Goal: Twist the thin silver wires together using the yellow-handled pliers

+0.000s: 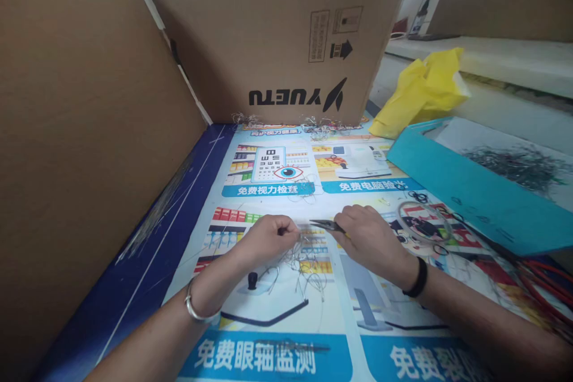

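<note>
My left hand (274, 236) is closed in a pinch, and fine silvery wires hang below its fingertips. A loose tangle of thin wire (313, 274) spreads under it over the printed sheet. In my right hand (369, 236) is a pair of needle-nose pliers (326, 225), their dark tips pointing left toward the left fingertips. A small gap separates the plier tips from the left hand. The plier handles are hidden in the right palm.
Cardboard panels (277, 30) stand at the back and left. A blue box (474, 191) with a dark heap of wire bits (519, 167) sits right, near a yellow bag (421, 92). A clear ring (425, 224) and red-handled tools (544, 286) lie beside my right arm. Straight wires (154, 215) lie left.
</note>
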`<action>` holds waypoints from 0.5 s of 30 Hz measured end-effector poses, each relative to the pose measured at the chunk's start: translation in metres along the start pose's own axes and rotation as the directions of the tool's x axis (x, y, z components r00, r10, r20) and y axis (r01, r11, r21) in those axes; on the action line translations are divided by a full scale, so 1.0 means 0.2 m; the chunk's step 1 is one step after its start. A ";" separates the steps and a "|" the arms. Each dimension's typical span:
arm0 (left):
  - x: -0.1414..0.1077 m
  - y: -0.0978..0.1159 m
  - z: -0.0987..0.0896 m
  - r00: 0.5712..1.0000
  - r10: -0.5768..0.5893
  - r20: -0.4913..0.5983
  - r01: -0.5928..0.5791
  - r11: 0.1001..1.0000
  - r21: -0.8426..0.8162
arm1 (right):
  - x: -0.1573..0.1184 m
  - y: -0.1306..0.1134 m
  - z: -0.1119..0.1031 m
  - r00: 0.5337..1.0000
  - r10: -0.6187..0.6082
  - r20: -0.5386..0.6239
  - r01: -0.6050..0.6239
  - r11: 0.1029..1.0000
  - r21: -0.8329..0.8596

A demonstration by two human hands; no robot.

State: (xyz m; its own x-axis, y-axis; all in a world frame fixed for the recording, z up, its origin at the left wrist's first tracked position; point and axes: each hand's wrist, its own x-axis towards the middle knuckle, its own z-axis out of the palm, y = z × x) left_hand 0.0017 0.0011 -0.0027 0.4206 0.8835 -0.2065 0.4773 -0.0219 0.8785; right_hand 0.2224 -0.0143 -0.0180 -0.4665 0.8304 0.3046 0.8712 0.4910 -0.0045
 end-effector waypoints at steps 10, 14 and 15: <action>-0.02 0.02 0.05 0.962 0.183 -0.203 -0.124 0.953 0.275 | -0.02 -0.07 -0.01 0.999 -0.035 -0.036 0.032 0.996 -0.077; -0.03 0.04 0.05 0.952 0.239 -0.194 -0.164 0.927 0.336 | -0.01 -0.07 -0.01 1.000 -0.013 -0.027 0.009 0.993 -0.120; -0.03 0.04 0.05 0.952 0.244 -0.188 -0.170 0.925 0.341 | -0.01 -0.07 -0.01 0.999 -0.016 -0.031 0.012 0.992 -0.125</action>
State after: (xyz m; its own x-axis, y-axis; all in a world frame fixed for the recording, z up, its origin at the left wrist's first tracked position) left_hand 0.0106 -0.0096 0.0022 0.3716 0.9231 0.0985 0.6329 -0.3296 0.7006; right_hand 0.2115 -0.0246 -0.0164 -0.4754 0.8138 0.3343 0.8778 0.4642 0.1184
